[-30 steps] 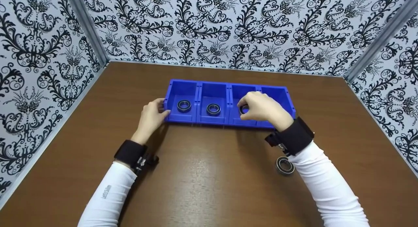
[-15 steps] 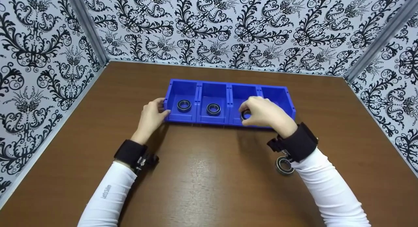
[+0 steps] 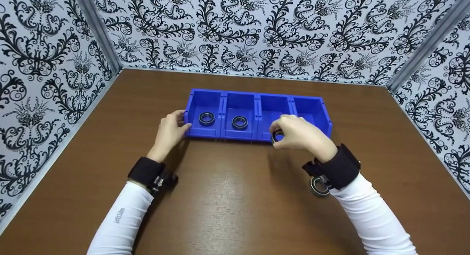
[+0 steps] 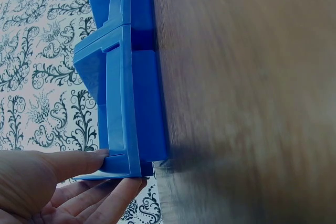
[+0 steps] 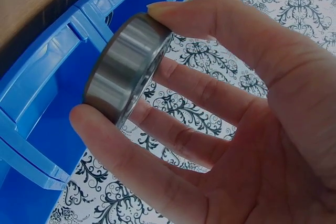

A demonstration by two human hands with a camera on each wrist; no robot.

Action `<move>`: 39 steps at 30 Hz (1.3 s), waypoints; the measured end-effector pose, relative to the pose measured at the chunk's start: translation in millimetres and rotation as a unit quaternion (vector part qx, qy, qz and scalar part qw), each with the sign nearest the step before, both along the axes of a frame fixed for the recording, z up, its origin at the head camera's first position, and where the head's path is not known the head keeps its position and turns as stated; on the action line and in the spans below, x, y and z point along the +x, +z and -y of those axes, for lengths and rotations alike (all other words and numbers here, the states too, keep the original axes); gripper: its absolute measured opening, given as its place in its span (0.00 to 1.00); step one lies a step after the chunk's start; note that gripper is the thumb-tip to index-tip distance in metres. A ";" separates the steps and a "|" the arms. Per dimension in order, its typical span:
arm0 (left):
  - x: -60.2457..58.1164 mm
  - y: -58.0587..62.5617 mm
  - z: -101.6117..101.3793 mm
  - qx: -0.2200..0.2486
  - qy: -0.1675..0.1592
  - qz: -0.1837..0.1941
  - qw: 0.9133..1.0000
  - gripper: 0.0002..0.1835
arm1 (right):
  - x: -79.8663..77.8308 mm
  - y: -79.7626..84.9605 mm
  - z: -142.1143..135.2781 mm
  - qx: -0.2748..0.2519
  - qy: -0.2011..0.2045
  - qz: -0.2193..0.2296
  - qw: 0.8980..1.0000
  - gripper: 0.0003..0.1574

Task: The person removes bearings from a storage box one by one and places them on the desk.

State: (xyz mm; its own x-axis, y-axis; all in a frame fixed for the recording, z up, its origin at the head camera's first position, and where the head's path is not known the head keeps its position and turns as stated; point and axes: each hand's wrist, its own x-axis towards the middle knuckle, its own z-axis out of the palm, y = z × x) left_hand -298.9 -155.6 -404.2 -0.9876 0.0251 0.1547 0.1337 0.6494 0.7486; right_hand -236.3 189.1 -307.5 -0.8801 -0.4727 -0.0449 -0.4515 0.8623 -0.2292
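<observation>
A blue four-part bin point(image 3: 198, 133) lies across the table. My left hand point(image 3: 169, 132) grips its left end, thumb over the front corner and fingers against the outer wall, as the left wrist view shows. My right hand point(image 3: 303, 132) pinches a metal ball bearing point(image 5: 126, 66) by its outer ring between thumb and fingertip. In the head view that bearing overlaps the front edge of the third compartment from the left. One bearing point(image 3: 206, 124) lies flat in the leftmost compartment, another bearing point(image 3: 239, 128) in the second.
A further bearing point(image 3: 313, 186) rests on the brown table point(image 3: 227, 203) below my right wrist and is partly covered by the wrist strap point(image 3: 337, 168). Patterned walls point(image 3: 235, 35) enclose the table at the back and both sides.
My right hand has drawn back toward me with the bearing, from over the third compartment to its front edge. The left hand and the bin stay in place.
</observation>
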 end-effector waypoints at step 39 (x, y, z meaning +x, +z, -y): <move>0.2 -1.7 0.1 -0.001 0.007 -0.008 1.000 0.26 | 31.4 -20.0 -0.9 -0.004 0.040 0.009 0.999 0.10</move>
